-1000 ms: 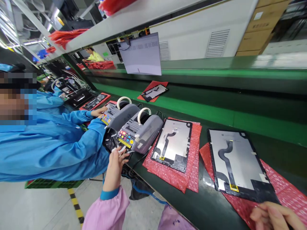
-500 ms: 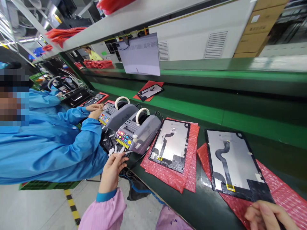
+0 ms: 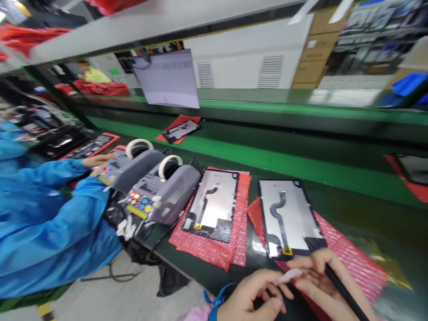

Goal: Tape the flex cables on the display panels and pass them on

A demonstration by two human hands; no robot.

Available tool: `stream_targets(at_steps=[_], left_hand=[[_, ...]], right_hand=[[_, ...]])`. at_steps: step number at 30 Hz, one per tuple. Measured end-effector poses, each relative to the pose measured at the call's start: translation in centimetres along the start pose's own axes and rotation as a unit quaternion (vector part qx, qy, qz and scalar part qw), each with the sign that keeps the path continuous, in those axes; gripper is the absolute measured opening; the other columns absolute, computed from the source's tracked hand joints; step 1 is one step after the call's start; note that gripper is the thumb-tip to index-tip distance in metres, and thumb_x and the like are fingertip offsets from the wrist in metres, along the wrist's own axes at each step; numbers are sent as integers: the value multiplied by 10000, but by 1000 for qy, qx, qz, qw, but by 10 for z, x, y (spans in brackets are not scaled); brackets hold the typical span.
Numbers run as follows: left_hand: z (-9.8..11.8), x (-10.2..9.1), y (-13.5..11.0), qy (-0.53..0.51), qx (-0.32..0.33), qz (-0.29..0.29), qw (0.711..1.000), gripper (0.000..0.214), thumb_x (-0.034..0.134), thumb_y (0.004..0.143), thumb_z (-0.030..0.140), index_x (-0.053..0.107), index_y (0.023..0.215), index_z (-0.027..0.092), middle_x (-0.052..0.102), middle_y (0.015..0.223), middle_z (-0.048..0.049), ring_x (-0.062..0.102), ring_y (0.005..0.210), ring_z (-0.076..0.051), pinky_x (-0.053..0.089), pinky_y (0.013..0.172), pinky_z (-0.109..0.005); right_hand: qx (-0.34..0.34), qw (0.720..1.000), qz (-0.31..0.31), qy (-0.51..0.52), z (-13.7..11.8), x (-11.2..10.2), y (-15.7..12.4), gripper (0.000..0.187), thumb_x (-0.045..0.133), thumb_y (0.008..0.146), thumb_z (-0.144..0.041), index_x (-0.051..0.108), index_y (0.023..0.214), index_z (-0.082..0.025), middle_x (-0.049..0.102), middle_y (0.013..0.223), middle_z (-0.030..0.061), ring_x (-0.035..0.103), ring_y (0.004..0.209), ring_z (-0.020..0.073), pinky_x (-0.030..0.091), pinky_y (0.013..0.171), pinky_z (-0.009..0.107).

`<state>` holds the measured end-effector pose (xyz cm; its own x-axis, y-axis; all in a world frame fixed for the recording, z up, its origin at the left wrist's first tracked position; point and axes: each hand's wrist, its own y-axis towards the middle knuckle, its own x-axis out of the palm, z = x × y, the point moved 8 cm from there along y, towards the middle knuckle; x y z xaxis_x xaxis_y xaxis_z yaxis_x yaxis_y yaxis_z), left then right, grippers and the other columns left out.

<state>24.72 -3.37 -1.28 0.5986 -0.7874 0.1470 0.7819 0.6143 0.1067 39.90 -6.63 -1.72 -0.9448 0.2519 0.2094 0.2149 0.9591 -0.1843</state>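
Observation:
My left hand [image 3: 256, 294] pinches a small whitish strip of tape [image 3: 289, 275]. My right hand [image 3: 326, 281] is close beside it, fingertips at the strip's other end, with a slim black stick-like tool [image 3: 344, 290] lodged between its fingers. Just beyond both hands lies a tablet screen panel [image 3: 294, 218], silver back up, with a dark ribbon cable [image 3: 278, 214] and yellow tape at its lower end. Red bubble wrap [image 3: 351, 249] sits under that panel. Further left, a second screen panel [image 3: 219, 200] rests on red bubble-wrap bags [image 3: 240, 214].
Two grey tape dispensers [image 3: 174, 191] [image 3: 137, 165] with white rolls stand to the left. A co-worker in blue sleeves [image 3: 90, 196] has hands at the farther one. Another panel [image 3: 182, 130] lies at the back, one more [image 3: 414, 168] at far right. A shelf [image 3: 234, 96] runs behind.
My left hand has come away from the nearer tape dispenser to the right, bringing the strip to my right hand before the right-hand panel. The view has turned right.

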Motion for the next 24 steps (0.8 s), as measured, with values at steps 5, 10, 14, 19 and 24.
stream_targets(at_steps=[5,10,14,19,24], left_hand=[[-30,16,22,-6,-2,-23,1000,506,504,1001,551,543,1417,265,682,1069,-108,642,792,-150,475,629,-248],[-15,11,39,73,-23,-19,997,438,409,1059,290,420,1496,313,654,1143,-85,642,950,-174,539,826,-320],[18,-5,58,308,30,13,951,414,416,974,71,584,1290,279,648,1181,-65,596,1100,-210,493,976,-393],[20,-12,71,456,43,22,889,433,418,930,25,615,1249,242,678,1145,-61,587,1069,-248,524,907,-434],[11,-15,75,515,38,42,855,424,459,928,56,629,1267,246,701,1199,-40,574,1117,-264,518,947,-455]], right_hand=[[-17,999,18,43,-21,-10,11,465,821,820,-358,366,794,-262,721,755,-6,659,570,165,529,556,284],[-73,992,99,-7,-58,-46,44,455,814,836,-342,368,808,-259,648,785,-41,590,726,135,471,659,243],[-22,999,0,-48,-49,-37,93,421,791,842,-404,397,839,-257,619,827,-44,530,693,123,425,647,258],[-16,992,-33,-121,-26,-19,136,523,813,750,-530,367,789,-258,636,737,-52,476,603,120,371,607,273],[-19,985,-32,-167,-16,-15,147,512,773,782,-543,343,796,-265,668,771,-34,429,564,115,340,591,279]])
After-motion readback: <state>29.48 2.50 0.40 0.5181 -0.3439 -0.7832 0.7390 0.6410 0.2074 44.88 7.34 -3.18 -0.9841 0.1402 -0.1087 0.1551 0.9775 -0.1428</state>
